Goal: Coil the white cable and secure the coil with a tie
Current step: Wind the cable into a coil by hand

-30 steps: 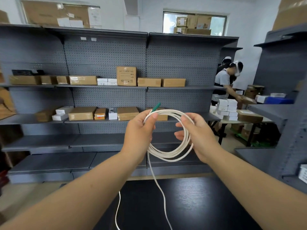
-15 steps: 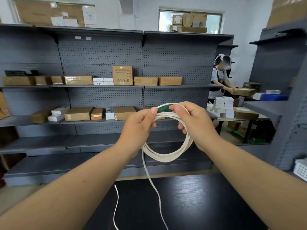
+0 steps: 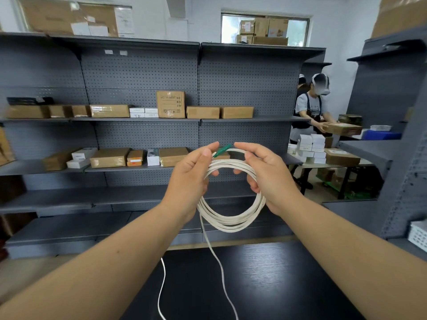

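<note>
White cable (image 3: 231, 224) hangs in a coil of several loops between both hands, held up in front of grey shelves (image 3: 138, 121) stocked with boxes (image 3: 109, 111). The left hand (image 3: 191, 179) grips the coil's upper left side — thumb pressed on top of the strands, fingers curled behind them. The right hand (image 3: 268, 179) holds the upper right side, its fingers wrapped round the loops and the forefinger stretched out above them. A green plug (image 3: 222, 150) at the cable's end sticks up between the two thumbs. One loose strand drops from the left hand down to the black table (image 3: 277, 285) and runs off the lower edge; another white length lies on the table just left of it.
</note>
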Motion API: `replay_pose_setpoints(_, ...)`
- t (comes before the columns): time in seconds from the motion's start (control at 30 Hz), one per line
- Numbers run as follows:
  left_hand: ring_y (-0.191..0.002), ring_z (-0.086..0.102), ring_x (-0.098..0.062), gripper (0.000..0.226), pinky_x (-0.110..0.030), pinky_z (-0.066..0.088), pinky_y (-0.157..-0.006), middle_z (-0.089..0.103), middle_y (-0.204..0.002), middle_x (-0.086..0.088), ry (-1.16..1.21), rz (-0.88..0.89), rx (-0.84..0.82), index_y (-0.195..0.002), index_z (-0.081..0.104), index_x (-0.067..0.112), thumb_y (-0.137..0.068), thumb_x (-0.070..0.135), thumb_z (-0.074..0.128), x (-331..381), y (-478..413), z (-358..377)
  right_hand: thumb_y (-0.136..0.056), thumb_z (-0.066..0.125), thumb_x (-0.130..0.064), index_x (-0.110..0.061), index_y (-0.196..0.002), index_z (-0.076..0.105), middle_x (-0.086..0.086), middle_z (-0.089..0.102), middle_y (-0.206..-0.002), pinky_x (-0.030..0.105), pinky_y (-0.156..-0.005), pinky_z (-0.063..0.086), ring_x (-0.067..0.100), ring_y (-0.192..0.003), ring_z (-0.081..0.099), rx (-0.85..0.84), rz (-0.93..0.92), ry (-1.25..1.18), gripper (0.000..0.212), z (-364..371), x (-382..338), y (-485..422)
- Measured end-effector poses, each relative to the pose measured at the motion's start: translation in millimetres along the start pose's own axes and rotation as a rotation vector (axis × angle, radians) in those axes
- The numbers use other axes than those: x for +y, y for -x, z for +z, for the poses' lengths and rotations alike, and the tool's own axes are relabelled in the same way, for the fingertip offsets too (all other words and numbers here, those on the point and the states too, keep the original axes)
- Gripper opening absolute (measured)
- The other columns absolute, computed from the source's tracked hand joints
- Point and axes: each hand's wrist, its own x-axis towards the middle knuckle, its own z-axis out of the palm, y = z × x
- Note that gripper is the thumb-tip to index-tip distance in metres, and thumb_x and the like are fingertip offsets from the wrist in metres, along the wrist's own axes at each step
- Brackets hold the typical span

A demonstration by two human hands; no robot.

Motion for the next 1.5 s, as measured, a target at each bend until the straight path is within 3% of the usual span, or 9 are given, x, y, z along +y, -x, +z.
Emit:
replay_pose_setpoints(0.3,-0.045,0.026,-0.009,0.037,-0.023,0.02,-0.043,0.044,-0.05,0.008,0.02,-0.015,0.053,-0.069,0.065,0.024,-0.097,0.03,0.042,-2.9,-2.6,2.4,-0.086,0.062,-0.026,-0.032,-0.083,0.068,-0.005,0.062,-0.068,0.02,-0.046,0.033,0.004,-0.046,0.041,-0.046,-0.076,0.138,0.01,-5.4,7.0,-0.1)
replay_pose_setpoints(0.47,-0.045,0.028,-0.008,0.012,-0.02,0.024,-0.043,0.041,-0.05,0.012,-0.054,-0.003,-0.016,-0.095,0.068,0.025,-0.091,0.021,0.057,-5.0,-3.4,-1.1,-0.087,0.061,-0.022,-0.033,-0.079,0.068,-0.007,0.064,-0.069,0.02,-0.046,0.037,0.006,-0.047,0.044,-0.017,-0.117,0.199,0.015,-9.7,13.2,-3.8)
replay_pose_setpoints(0.7,-0.036,0.037,-0.002,0.012,-0.014,0.025,-0.041,0.043,-0.038,0.017,-0.31,0.067,0.02,-0.093,0.068,0.026,-0.091,0.026,0.056,-11.8,-6.6,-4.3,-0.09,0.058,-0.022,-0.033,-0.093,0.06,-0.008,0.062,-0.079,0.022,-0.058,0.053,0.006,-0.056,0.057,-0.091,-0.09,0.283,0.012,-8.8,18.6,-6.7)
replay_pose_setpoints(0.83,-0.075,0.054,-0.001,0.017,-0.012,0.038,-0.067,0.065,-0.081,0.012,-0.615,0.185,-0.031,-0.1,0.07,0.024,-0.09,0.03,0.057,-12.5,-9.3,-9.4,-0.093,0.046,-0.039,-0.03,-0.119,0.056,-0.008,0.066,-0.088,0.027,-0.063,0.051,0.012,-0.061,0.057,-0.194,0.051,0.225,0.029,-7.8,18.9,-4.3)
replay_pose_setpoints(0.97,-0.087,0.05,-0.007,0.023,-0.002,0.032,-0.073,0.062,-0.096,0.002,-0.791,0.288,-0.111,-0.106,0.069,0.02,-0.089,0.031,0.058,-18.0,-10.7,-10.7,-0.088,0.031,-0.063,-0.016,-0.089,0.071,0.002,0.066,-0.071,0.028,-0.063,0.046,0.016,-0.058,0.052,-0.236,0.206,0.258,0.062,-2.9,13.7,-4.3)
replay_pose_setpoints(1.17,-0.088,0.048,-0.005,0.024,0.001,0.03,-0.075,0.063,-0.099,0.001,-0.826,0.35,-0.121,-0.109,0.067,0.022,-0.088,0.03,0.059,-17.7,-8.1,-12.1,-0.092,0.047,-0.046,-0.021,-0.066,0.064,-0.003,0.047,-0.055,0.027,-0.053,0.035,0.013,-0.053,0.04,-0.188,0.152,0.249,0.04,-0.5,18.7,-5.5)
replay_pose_setpoints(1.3,-0.081,0.057,-0.002,0.024,-0.006,0.038,-0.071,0.067,-0.093,0.007,-0.704,0.266,-0.119,-0.107,0.067,0.023,-0.086,0.032,0.062,-19.6,-6.9,-12.0,-0.092,0.051,-0.04,-0.022,-0.06,0.059,-0.005,0.041,-0.054,0.025,-0.052,0.029,0.011,-0.053,0.034,-0.17,0.102,0.181,0.037,-1.2,17.9,-5.6)
replay_pose_setpoints(1.4,-0.053,0.052,0.001,0.008,-0.011,0.043,-0.057,0.061,-0.069,0.007,-0.407,0.091,-0.131,-0.095,0.065,0.024,-0.088,0.025,0.06,-15.4,-5.4,-10.6,-0.093,0.051,-0.037,-0.024,-0.056,0.059,-0.006,0.04,-0.053,0.025,-0.051,0.028,0.009,-0.049,0.033,-0.15,0.085,0.14,0.04,-1.6,17.1,-7.7)
replay_pose_setpoints(1.5,-0.048,0.051,-0.007,0.014,-0.016,0.047,-0.058,0.057,-0.063,-0.001,-0.157,-0.005,-0.13,-0.092,0.063,0.022,-0.094,0.019,0.05,-16.1,0.4,-10.4,-0.094,0.05,-0.036,-0.027,-0.053,0.059,-0.006,0.039,-0.053,0.025,-0.051,0.028,0.008,-0.045,0.031,-0.085,0.092,0.032,0.043,-3.3,16.4,-10.3)
